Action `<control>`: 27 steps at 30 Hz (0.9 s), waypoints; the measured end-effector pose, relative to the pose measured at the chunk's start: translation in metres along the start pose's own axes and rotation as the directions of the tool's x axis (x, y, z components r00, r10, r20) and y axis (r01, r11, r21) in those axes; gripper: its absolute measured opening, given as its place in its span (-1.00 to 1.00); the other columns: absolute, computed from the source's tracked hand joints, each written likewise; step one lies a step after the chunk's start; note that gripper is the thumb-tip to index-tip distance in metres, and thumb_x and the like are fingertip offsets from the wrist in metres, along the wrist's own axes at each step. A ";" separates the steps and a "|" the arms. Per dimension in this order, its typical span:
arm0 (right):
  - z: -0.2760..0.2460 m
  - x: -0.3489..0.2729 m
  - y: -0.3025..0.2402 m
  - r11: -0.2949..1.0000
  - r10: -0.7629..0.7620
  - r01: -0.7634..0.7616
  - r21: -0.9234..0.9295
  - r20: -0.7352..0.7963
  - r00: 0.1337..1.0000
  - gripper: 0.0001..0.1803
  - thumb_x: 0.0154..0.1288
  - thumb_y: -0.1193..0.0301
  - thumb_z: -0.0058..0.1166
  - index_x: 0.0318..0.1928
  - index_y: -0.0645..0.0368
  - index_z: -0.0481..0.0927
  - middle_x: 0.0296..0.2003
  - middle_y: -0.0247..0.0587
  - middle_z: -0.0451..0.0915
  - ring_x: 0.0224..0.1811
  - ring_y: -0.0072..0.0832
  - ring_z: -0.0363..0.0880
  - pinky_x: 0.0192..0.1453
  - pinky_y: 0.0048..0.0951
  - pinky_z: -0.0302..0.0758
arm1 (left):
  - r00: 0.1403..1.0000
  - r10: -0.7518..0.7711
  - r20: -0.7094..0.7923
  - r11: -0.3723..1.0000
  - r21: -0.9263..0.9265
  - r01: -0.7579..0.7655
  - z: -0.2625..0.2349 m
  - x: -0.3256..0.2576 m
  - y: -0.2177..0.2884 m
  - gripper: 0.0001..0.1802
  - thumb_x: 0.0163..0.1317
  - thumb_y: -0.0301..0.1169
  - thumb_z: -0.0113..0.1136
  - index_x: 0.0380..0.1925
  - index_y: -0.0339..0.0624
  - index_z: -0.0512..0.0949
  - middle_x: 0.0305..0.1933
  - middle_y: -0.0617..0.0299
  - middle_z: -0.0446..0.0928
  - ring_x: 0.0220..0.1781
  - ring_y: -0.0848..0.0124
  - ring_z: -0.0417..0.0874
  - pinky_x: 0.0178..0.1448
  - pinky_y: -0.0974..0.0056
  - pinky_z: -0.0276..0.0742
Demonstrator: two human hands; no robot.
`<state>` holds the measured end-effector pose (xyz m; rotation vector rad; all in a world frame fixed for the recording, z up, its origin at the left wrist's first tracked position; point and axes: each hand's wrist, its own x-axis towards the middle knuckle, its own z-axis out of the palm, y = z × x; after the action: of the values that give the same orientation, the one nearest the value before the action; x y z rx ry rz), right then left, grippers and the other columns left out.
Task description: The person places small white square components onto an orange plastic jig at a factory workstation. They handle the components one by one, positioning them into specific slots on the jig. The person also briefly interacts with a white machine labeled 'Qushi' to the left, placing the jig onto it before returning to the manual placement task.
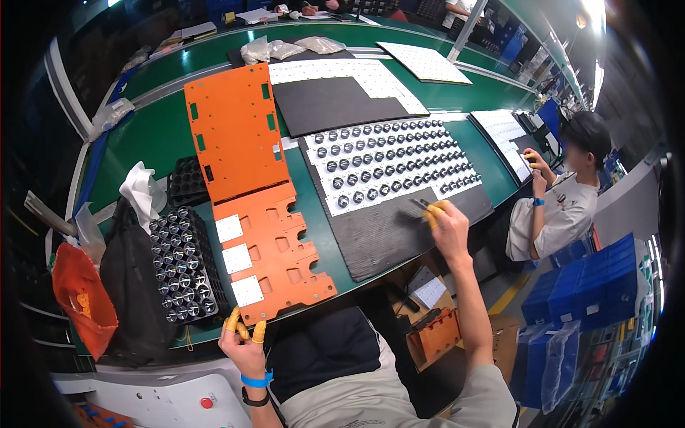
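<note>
My left hand (246, 348), with yellow finger cots, is at the near left corner of an orange hinged plate (282, 246); its fingers are apart and the tips reach the plate's edge. Three white square cards (237, 258) lie along the plate's left side, beside cut-out recesses. My right hand (448, 227) is closed on a thin dark tool, seemingly tweezers (419, 204), above a black foam mat (385, 242). Beyond it, white panels (342, 203) carry rows of round black-and-silver parts (365, 177).
A black tray of round glossy parts (182, 264) stands left of the plate, near an orange bag (80, 299). More white panels (378, 82) and grey foam lie farther back. A co-worker (556, 192) sits at right, near stacked blue bins (585, 282). An open carton is under the bench.
</note>
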<state>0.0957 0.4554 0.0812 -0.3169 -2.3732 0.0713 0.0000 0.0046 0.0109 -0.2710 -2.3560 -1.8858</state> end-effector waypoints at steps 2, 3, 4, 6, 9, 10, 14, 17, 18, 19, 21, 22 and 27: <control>-0.009 -0.007 0.022 0.997 0.026 -0.023 -0.072 0.045 0.999 -0.83 0.17 0.48 0.33 -0.21 0.22 0.72 -0.23 -0.19 0.65 -0.26 -0.18 0.62 -0.16 -0.22 0.56 | 1.000 0.008 -0.008 1.000 0.005 -0.008 0.001 0.000 0.001 -0.40 0.05 -0.36 0.61 0.05 -0.47 0.61 -0.24 0.31 0.37 -0.44 0.63 0.22 -0.50 0.50 0.10; -0.011 -0.011 0.027 0.994 0.075 -0.070 -0.080 0.064 0.995 -0.82 0.18 0.51 0.31 -0.18 0.23 0.72 -0.18 -0.16 0.64 -0.17 -0.18 0.60 -0.08 -0.21 0.54 | 1.000 0.023 -0.008 1.000 0.014 -0.023 0.001 0.000 0.002 -0.42 0.08 -0.37 0.58 0.06 -0.45 0.61 -0.27 0.33 0.36 -0.44 0.65 0.22 -0.49 0.51 0.11; -0.011 -0.015 0.031 0.991 0.105 -0.100 -0.092 0.058 0.993 -0.82 0.19 0.52 0.30 -0.17 0.23 0.71 -0.18 -0.15 0.63 -0.17 -0.16 0.59 -0.07 -0.21 0.54 | 0.999 0.038 -0.009 0.999 0.023 -0.038 0.001 0.000 0.004 -0.44 0.12 -0.37 0.56 0.07 -0.44 0.60 -0.30 0.36 0.36 -0.43 0.66 0.22 -0.48 0.52 0.12; -0.012 -0.020 0.036 0.980 0.168 -0.163 -0.115 0.043 0.985 -0.81 0.20 0.53 0.27 -0.14 0.24 0.71 -0.19 -0.12 0.62 -0.16 -0.14 0.58 -0.05 -0.20 0.53 | 0.999 0.033 -0.012 0.999 0.020 -0.033 0.001 0.000 0.002 -0.44 0.12 -0.37 0.56 0.08 -0.44 0.60 -0.29 0.36 0.36 -0.43 0.66 0.22 -0.47 0.53 0.14; -0.006 -0.020 0.030 0.977 0.214 -0.213 -0.026 0.028 0.976 -0.72 0.15 0.40 0.37 -0.14 0.22 0.69 -0.18 -0.09 0.60 -0.12 -0.09 0.55 -0.03 -0.18 0.50 | 1.000 -0.004 -0.024 1.000 -0.011 0.004 0.000 -0.002 -0.008 -0.39 0.08 -0.34 0.60 0.06 -0.48 0.60 -0.23 0.30 0.39 -0.44 0.64 0.24 -0.50 0.52 0.16; -0.003 -0.017 0.025 0.977 0.215 -0.215 -0.007 0.031 0.976 -0.70 0.13 0.37 0.40 -0.14 0.21 0.69 -0.18 -0.09 0.60 -0.11 -0.09 0.55 -0.03 -0.17 0.49 | 1.000 -0.003 -0.030 1.000 -0.020 0.002 0.000 -0.002 -0.009 -0.39 0.08 -0.34 0.60 0.07 -0.48 0.60 -0.23 0.30 0.39 -0.44 0.64 0.24 -0.50 0.52 0.17; 0.013 -0.017 0.026 0.971 0.239 -0.237 -0.037 0.064 0.969 -0.68 0.06 0.35 0.45 -0.19 0.17 0.67 -0.17 -0.12 0.59 -0.07 -0.14 0.53 0.04 -0.21 0.44 | 1.000 -0.016 -0.005 1.000 -0.001 0.016 -0.001 -0.001 -0.007 -0.40 0.10 -0.35 0.59 0.07 -0.48 0.59 -0.23 0.31 0.39 -0.42 0.64 0.25 -0.49 0.52 0.18; 0.018 -0.007 0.030 0.981 0.175 -0.172 -0.090 0.025 0.984 -0.67 0.05 0.38 0.45 -0.17 0.19 0.68 -0.06 -0.11 0.59 0.08 -0.10 0.49 0.22 -0.13 0.39 | 1.000 0.013 -0.005 1.000 -0.011 -0.013 -0.001 0.000 -0.004 -0.41 0.10 -0.36 0.59 0.06 -0.48 0.60 -0.23 0.31 0.38 -0.41 0.63 0.25 -0.49 0.52 0.18; 0.018 -0.005 0.034 0.982 0.129 -0.128 -0.138 -0.004 0.992 -0.67 0.05 0.39 0.45 -0.16 0.20 0.68 -0.03 -0.11 0.59 0.12 -0.08 0.47 0.26 -0.11 0.37 | 1.000 0.010 -0.003 1.000 -0.007 -0.010 -0.001 0.000 -0.004 -0.41 0.10 -0.36 0.59 0.06 -0.48 0.60 -0.23 0.31 0.38 -0.41 0.63 0.24 -0.49 0.52 0.17; 0.019 -0.003 0.037 0.980 0.160 -0.157 -0.121 0.015 0.987 -0.67 0.05 0.39 0.44 -0.16 0.22 0.70 0.09 -0.08 0.56 0.26 -0.03 0.39 0.39 -0.01 0.27 | 1.000 0.008 -0.002 1.000 -0.004 -0.008 -0.001 0.000 -0.004 -0.41 0.10 -0.36 0.59 0.06 -0.48 0.59 -0.23 0.31 0.38 -0.41 0.63 0.24 -0.49 0.52 0.17; 0.024 0.002 0.042 0.979 0.127 -0.128 -0.158 -0.017 0.992 -0.68 0.06 0.38 0.44 -0.17 0.22 0.71 0.11 -0.05 0.55 0.30 -0.01 0.36 0.43 0.02 0.24 | 1.000 0.007 -0.003 1.000 0.001 -0.007 -0.001 -0.001 -0.003 -0.41 0.10 -0.36 0.59 0.06 -0.48 0.60 -0.24 0.32 0.38 -0.41 0.63 0.24 -0.49 0.51 0.16; 0.026 0.003 0.044 0.977 0.110 -0.114 -0.178 -0.033 0.993 -0.69 0.06 0.38 0.44 -0.17 0.22 0.72 0.13 -0.04 0.54 0.32 -0.01 0.34 0.45 0.03 0.22 | 1.000 0.009 -0.006 1.000 0.001 -0.009 0.000 -0.001 -0.002 -0.41 0.10 -0.36 0.59 0.06 -0.48 0.60 -0.24 0.32 0.37 -0.41 0.63 0.24 -0.49 0.51 0.16; 0.030 0.002 0.053 0.957 0.150 -0.153 -0.247 -0.033 0.988 -0.67 0.08 0.37 0.43 -0.12 0.20 0.76 0.19 0.03 0.51 0.35 0.02 0.32 0.49 0.03 0.18 | 1.000 0.020 -0.017 1.000 -0.001 -0.020 0.001 -0.001 -0.001 -0.41 0.10 -0.35 0.59 0.06 -0.48 0.60 -0.25 0.32 0.37 -0.42 0.63 0.23 -0.50 0.51 0.15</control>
<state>0.0850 0.5079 0.0533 -0.6176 -2.3425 -0.1583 0.0004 0.0054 0.0092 -0.2759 -2.3329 -1.8729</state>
